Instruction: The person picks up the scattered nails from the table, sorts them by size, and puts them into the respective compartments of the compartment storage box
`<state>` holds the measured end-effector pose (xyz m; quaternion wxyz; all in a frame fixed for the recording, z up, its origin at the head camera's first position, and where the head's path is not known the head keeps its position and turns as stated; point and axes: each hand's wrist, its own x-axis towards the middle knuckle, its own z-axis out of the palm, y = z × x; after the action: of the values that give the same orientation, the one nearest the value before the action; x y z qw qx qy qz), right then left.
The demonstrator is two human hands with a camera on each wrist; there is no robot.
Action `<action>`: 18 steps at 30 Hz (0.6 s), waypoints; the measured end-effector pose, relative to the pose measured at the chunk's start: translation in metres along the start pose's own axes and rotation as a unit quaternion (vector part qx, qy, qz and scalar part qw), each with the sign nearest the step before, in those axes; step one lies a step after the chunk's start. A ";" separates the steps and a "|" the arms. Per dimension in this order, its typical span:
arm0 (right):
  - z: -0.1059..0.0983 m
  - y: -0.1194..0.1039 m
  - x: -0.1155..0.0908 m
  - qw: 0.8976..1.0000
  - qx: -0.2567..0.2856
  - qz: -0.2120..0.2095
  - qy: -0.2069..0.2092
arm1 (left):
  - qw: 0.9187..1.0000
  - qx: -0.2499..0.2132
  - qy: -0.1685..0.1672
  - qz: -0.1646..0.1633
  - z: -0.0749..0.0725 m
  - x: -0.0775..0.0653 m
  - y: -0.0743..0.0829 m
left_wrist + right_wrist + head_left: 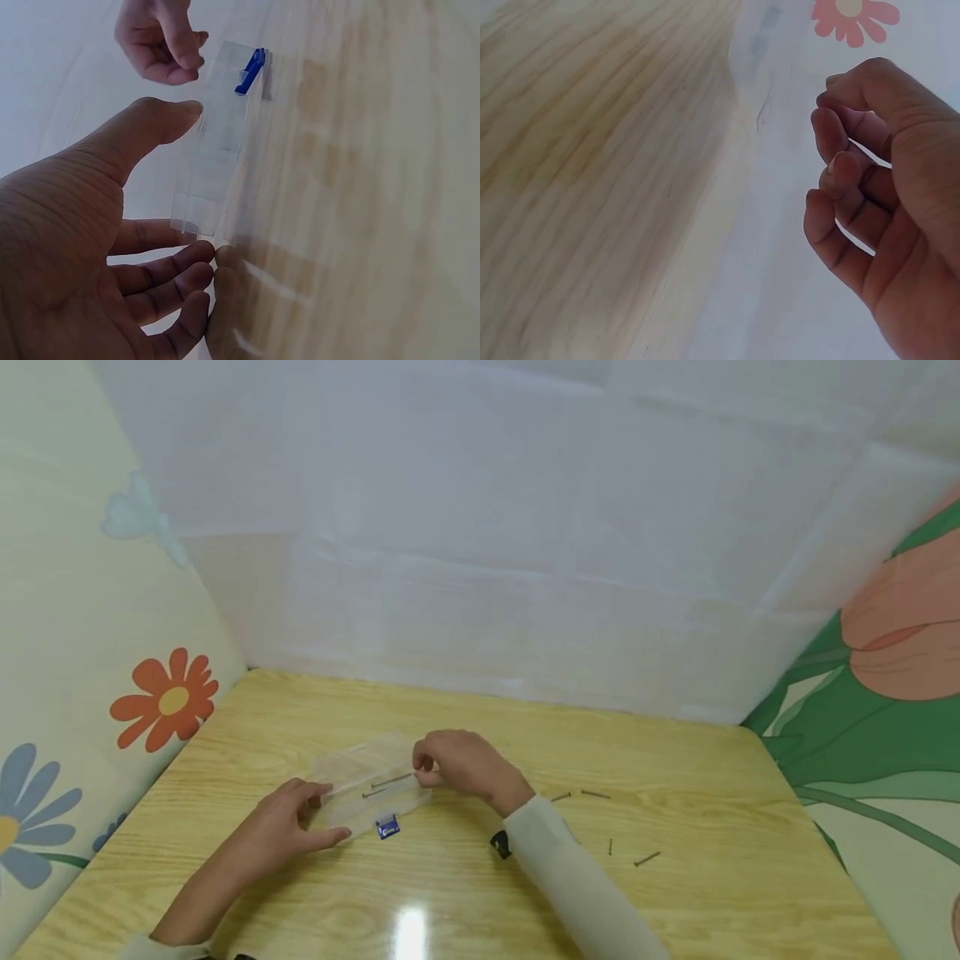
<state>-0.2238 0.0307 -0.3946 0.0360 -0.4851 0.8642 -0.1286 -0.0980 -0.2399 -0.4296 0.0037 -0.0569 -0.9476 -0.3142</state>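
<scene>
Left hand (pixel 281 818) of mine, relaxed and spread about the left end of a clear box (pixel 405 798) on the bench (pixel 480 902), likely steadying it | Right hand (pixel 467 764), fingers curled at the box's other end; whether they pinch the nail (pixel 392 781) there I cannot tell | Loose nails (pixel 647 858) lie to the right, probably for easy reach.

so the table (pixel 450 893) is a yellowish wood-grain one with a bright glare patch (pixel 410 933) at the near side; behind it hangs a creased white sheet (pixel 487 568); the left backdrop (pixel 52 577) has an orange-red flower (pixel 173 700), a blue one and a pale blue shape (pixel 133 512); big pink bloom (pixel 911 627) and green leaves (pixel 877 735) on the right
</scene>
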 end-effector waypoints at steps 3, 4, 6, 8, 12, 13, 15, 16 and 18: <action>0.001 0.005 -0.008 1.000 0.001 0.006 0.004 | 1.000 0.003 -0.004 -0.005 0.000 -0.001 0.000; 0.002 0.006 -0.011 1.000 0.001 0.006 0.006 | 1.000 0.003 -0.006 -0.005 0.000 -0.001 0.000; 0.003 0.009 -0.018 1.000 -0.002 0.010 0.008 | 1.000 0.006 -0.007 -0.009 0.000 -0.003 0.000; 0.003 0.013 -0.026 1.000 -0.004 0.015 0.011 | 1.000 0.009 -0.006 -0.007 -0.001 -0.004 -0.001; 0.000 0.019 -0.042 0.999 0.007 0.030 0.022 | 1.000 0.011 0.004 0.001 -0.002 -0.005 -0.001; -0.001 0.022 -0.047 0.999 0.009 0.033 0.026 | 1.000 0.011 0.006 0.002 -0.001 -0.004 -0.001; -0.005 0.028 -0.057 0.999 0.015 0.038 0.035 | 1.000 0.009 0.005 -0.001 -0.001 -0.004 -0.001; -0.006 0.031 -0.063 0.998 0.017 0.042 0.039 | 1.000 0.008 0.003 -0.002 -0.001 -0.003 -0.001; -0.009 0.039 -0.074 0.998 0.018 0.048 0.048 | 1.000 0.007 0.000 -0.007 0.000 -0.002 0.000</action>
<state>-0.2188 0.1141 -0.4005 0.0092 -0.4359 0.8846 -0.1657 -0.0962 -0.2400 -0.4300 0.0023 -0.0499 -0.9503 -0.3072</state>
